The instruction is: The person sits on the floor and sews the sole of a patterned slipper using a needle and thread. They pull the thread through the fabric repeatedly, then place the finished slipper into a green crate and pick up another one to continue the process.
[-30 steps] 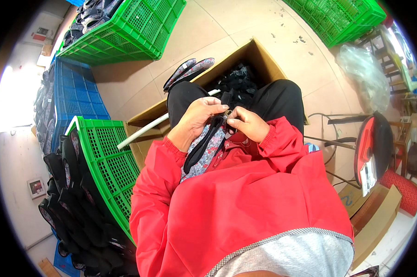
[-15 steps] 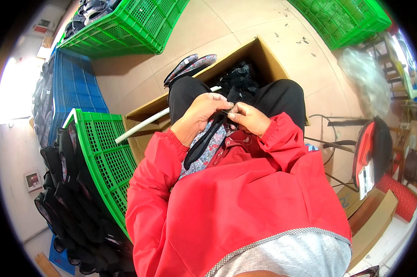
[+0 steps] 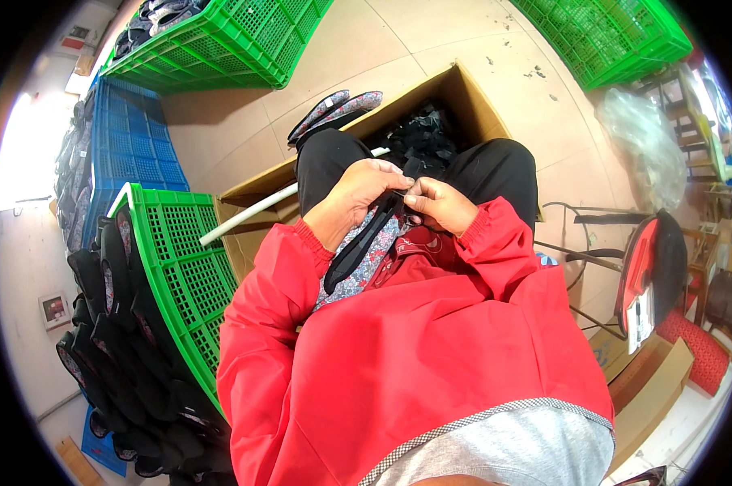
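A floral cloth shoe with black edging [image 3: 379,250] lies across my lap, its upper end running under both hands. My left hand [image 3: 359,193] is closed, thumb and forefinger pinched at the black end of the shoe. Close against it, my right hand [image 3: 447,206] is also closed in a pinch. A small thin piece shows between the fingertips, too small to name. The fingers partly hide the black end. Beyond the hands, an open cardboard box [image 3: 483,109] holds a heap of black scraps [image 3: 423,138].
A pair of floral-lined shoes [image 3: 334,112] rests by my left knee. A white rod [image 3: 248,215] crosses the box. At the left, a green crate [image 3: 180,251] stands beside many hanging black shoes [image 3: 123,348]. More crates stand farther off. A red-and-black round seat [image 3: 657,267] is at the right.
Both hands stay at the black end of the shoe. The fingertips have shifted slightly, and the whole view has moved a little.
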Tool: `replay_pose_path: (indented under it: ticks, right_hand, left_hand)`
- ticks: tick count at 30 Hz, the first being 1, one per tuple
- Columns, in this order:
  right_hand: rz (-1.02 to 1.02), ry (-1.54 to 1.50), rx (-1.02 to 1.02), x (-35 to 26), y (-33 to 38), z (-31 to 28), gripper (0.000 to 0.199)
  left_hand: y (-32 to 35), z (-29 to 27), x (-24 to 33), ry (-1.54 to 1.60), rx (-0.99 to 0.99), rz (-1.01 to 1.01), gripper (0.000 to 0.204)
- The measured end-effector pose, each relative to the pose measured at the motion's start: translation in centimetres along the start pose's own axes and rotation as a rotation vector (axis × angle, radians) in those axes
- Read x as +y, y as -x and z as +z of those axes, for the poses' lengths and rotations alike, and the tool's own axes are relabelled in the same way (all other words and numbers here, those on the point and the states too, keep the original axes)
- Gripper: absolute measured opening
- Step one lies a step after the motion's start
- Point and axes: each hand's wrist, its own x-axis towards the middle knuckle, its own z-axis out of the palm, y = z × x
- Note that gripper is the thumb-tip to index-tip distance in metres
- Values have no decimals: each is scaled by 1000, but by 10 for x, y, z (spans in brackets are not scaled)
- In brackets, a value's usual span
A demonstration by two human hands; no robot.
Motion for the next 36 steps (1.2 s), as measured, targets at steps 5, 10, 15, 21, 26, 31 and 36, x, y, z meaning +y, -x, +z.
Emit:
replay_pose_path:
  ticks: [5,10,15,21,26,31,36]
  right_hand:
    - [17,30,-21,0,-1,-3,19]
    - [47,-15,-61,-3,1,-6,19]
    - [40,12,-54,-3,0,-5,19]
    - [37,45,-22,-3,0,-3,19]
    - [49,45,-12,-5,1,-3,18]
    - [68,-3,55,-4,3,-4,17]
    - [131,-179,256,-1,5,-10,16]
  left_hand:
    - [0,1,0,-21,10,6,7]
    - [2,2,2,21,-12,-27,7]
    - [-2,0,-2,-6,6,-10,8]
    - [-1,1,-1,-34,13,6,7]
    - [2,5,2,0,12,-15,6]
    - [3,11,7,13,91,28,9]
    - [-8,8,3,186,255,164,11]
